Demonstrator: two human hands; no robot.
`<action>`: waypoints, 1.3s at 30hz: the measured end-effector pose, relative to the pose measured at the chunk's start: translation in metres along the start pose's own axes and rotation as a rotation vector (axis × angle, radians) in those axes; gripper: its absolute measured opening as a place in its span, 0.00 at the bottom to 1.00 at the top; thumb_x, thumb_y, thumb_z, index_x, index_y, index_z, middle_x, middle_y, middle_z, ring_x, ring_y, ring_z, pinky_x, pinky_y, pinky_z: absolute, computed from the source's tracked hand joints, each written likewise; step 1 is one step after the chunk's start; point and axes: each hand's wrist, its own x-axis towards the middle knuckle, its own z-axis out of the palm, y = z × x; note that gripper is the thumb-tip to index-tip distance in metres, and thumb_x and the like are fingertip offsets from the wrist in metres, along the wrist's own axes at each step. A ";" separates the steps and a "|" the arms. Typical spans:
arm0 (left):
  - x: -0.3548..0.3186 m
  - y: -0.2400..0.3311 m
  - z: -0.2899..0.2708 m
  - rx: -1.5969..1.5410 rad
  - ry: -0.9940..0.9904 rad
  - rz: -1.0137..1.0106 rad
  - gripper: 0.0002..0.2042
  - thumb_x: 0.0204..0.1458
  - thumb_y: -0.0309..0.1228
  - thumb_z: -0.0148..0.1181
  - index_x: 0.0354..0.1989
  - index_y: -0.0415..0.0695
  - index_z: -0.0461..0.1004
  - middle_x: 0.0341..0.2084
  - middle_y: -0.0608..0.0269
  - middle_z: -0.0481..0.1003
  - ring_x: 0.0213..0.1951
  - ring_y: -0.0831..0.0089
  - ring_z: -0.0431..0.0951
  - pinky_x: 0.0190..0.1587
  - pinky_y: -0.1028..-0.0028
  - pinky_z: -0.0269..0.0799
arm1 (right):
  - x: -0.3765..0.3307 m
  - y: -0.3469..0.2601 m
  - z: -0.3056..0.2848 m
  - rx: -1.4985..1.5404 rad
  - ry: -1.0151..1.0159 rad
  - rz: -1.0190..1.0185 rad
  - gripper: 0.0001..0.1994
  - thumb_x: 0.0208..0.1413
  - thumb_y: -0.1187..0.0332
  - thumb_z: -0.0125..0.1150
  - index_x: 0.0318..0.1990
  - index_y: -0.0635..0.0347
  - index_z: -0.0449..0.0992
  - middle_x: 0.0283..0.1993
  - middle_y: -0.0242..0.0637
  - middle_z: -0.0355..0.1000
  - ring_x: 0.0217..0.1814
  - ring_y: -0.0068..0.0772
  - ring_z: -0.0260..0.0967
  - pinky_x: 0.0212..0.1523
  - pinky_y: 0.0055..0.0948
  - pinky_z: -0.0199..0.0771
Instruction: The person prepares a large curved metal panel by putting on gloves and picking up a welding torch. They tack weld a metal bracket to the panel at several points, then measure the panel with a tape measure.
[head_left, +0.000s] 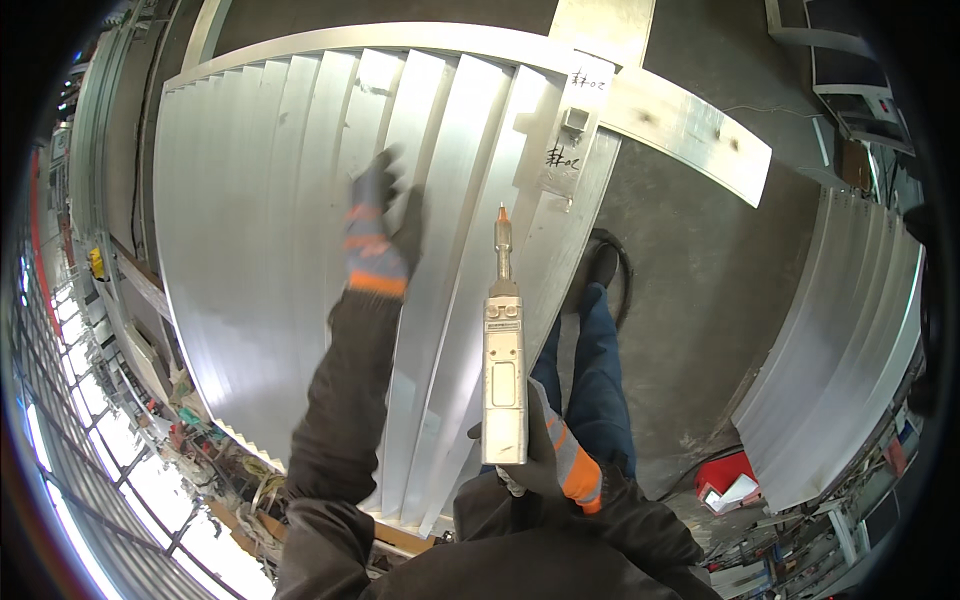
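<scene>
My right hand [560, 455], in a dark grey glove with orange bands, grips a handheld laser welding gun [503, 375]. The gun has a pale boxy body and a narrow nozzle with a copper-coloured tip pointing away from me. Its body hides most of my fingers. My left hand [378, 225], gloved alike, is above the slatted metal panel [250, 170], slightly blurred, with fingers apart and nothing in them. Whether it touches the slats I cannot tell. A short square metal tube [575, 120] stands on the panel's right edge strip, between handwritten marks.
A flat metal strip [690, 125] juts out past the panel's far right corner. More ribbed metal sheets [830, 340] lie at the right, near a red box [728, 480] with white papers. A dark cable [625, 285] loops by my shoe. Cluttered parts line the left.
</scene>
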 end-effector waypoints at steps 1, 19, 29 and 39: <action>0.022 0.018 0.014 -0.021 -0.062 0.178 0.28 0.59 0.26 0.65 0.70 0.46 0.67 0.52 0.49 0.76 0.48 0.61 0.81 0.51 0.65 0.81 | 0.003 0.001 0.001 -0.076 0.031 -0.016 0.41 0.57 0.69 0.70 0.75 0.61 0.54 0.63 0.44 0.71 0.59 0.40 0.76 0.59 0.38 0.77; 0.193 0.063 0.095 0.222 -0.260 0.630 0.09 0.58 0.36 0.64 0.40 0.44 0.76 0.42 0.49 0.75 0.45 0.48 0.79 0.48 0.55 0.76 | 0.061 0.010 0.055 -0.280 0.491 0.097 0.39 0.54 0.66 0.70 0.71 0.70 0.60 0.54 0.54 0.74 0.52 0.50 0.76 0.53 0.44 0.77; 0.171 -0.008 0.030 0.202 -0.152 0.531 0.11 0.56 0.36 0.67 0.44 0.46 0.79 0.41 0.52 0.77 0.44 0.50 0.80 0.47 0.56 0.78 | 0.066 0.016 0.069 -0.289 0.527 0.136 0.41 0.57 0.64 0.68 0.73 0.72 0.55 0.60 0.55 0.68 0.56 0.51 0.72 0.55 0.45 0.74; 0.158 -0.042 0.014 0.272 -0.137 0.493 0.13 0.54 0.33 0.69 0.46 0.42 0.78 0.41 0.50 0.76 0.44 0.49 0.79 0.46 0.57 0.77 | 0.076 0.022 0.080 -0.271 0.652 0.227 0.42 0.53 0.66 0.69 0.73 0.72 0.56 0.52 0.55 0.74 0.49 0.48 0.77 0.49 0.44 0.78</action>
